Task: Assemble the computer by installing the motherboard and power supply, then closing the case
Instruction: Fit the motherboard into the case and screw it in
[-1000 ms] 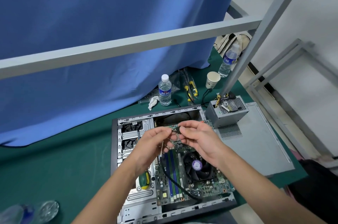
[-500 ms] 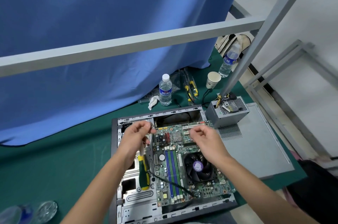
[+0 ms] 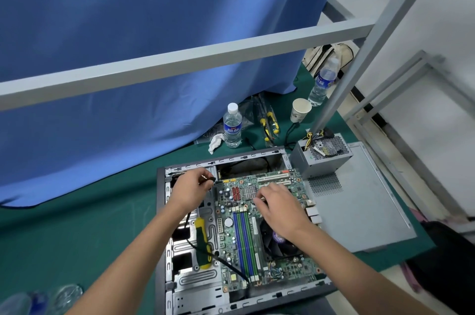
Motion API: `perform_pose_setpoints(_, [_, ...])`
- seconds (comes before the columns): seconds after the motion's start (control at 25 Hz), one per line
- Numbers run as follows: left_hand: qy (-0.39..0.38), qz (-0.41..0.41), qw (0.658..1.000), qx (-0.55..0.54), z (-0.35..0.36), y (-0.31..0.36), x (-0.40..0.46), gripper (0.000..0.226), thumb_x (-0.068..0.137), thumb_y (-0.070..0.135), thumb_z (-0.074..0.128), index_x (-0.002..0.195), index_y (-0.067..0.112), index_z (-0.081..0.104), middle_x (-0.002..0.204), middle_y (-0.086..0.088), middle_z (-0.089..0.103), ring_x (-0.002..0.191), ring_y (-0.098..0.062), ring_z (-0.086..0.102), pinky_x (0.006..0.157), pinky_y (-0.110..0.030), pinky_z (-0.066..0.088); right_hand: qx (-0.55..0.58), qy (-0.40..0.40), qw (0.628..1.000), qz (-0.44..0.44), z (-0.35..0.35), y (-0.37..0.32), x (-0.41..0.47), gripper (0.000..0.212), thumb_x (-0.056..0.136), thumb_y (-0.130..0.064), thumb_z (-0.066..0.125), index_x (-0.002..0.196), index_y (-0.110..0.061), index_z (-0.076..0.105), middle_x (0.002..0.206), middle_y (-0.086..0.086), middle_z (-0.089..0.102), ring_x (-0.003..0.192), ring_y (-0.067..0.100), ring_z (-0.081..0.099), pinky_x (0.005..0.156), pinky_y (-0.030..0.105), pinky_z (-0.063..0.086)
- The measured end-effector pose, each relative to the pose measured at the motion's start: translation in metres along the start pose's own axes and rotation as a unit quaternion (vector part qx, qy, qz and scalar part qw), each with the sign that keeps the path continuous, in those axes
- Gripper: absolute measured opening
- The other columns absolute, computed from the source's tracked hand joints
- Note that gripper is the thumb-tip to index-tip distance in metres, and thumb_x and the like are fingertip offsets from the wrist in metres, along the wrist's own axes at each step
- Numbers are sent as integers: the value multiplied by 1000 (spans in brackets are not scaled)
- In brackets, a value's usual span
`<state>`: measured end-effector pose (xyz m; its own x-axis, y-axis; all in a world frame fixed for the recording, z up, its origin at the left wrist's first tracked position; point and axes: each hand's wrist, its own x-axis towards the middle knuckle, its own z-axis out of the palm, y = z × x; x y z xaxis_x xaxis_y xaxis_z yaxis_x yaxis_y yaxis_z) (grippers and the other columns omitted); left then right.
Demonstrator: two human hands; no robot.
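The green printed-circuit motherboard (image 3: 246,222) w/ its blue and green memory slots is lying flat inside the open grey metal computer case (image 3: 164,214), which is resting on its side on the green table cloth (image 3: 77,232). The left hand (image 3: 189,190) is hovering at the board's far-left corner, fingers curled and pinching a small dark bit, prob. a connector on a thin cable, too small to say for sure. The right hand (image 3: 279,208) is reaching over the board's middle, fingers bent down toward it; can't tell if it's holding anything. A yellow-and-green-handled screwdriver (image 3: 201,245) is lying loose on the case floor left of the board. The grey perforated power supply box (image 3: 322,154) is sitting outside, atop the flat grey side panel (image 3: 359,206) beside the case. Looks like the mobo step is under way: cabling and seating. Next prob. needs the plug lined up w/ its header, then screws; PSU and panel aren't in yet.
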<state>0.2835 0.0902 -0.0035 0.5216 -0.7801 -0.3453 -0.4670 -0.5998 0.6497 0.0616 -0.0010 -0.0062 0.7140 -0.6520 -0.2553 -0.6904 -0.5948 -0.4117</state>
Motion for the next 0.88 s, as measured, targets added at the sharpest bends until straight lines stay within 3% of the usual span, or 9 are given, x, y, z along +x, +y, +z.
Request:
perform_pose_setpoints(0.2, [-10, 40, 992, 122, 10, 3, 17, 13, 99, 21, 57, 108, 18, 65, 96, -1, 71, 84, -21, 63, 75, -33, 51, -48, 8, 999, 7, 15, -4, 7, 43, 104, -45, 31, 130, -19, 52, 120, -3, 51, 114, 13, 42, 101, 31, 42])
perform_pose_setpoints(0.4, [-10, 65, 981, 183, 13, 4, 29, 16, 99, 32, 58, 104, 19, 64, 102, 3, 68, 91, -19, 63, 80, -35, 53, -67, 10, 998, 9, 21, -3, 4, 53, 102, -50, 17, 120, -21, 58, 109, -7, 54, 102, 10, 45, 93, 29, 46])
perform_pose_setpoints(0.88, [-60, 104, 964, 237, 24, -7, 43, 15, 98, 26, 58, 112, 23, 64, 111, 2, 65, 94, -20, 63, 81, -36, 54, -77, 36, 996, 9, 25, -3, 6, 71, 97, -55, 2, 107, -20, 63, 95, -7, 60, 89, 11, 50, 77, 32, 53])
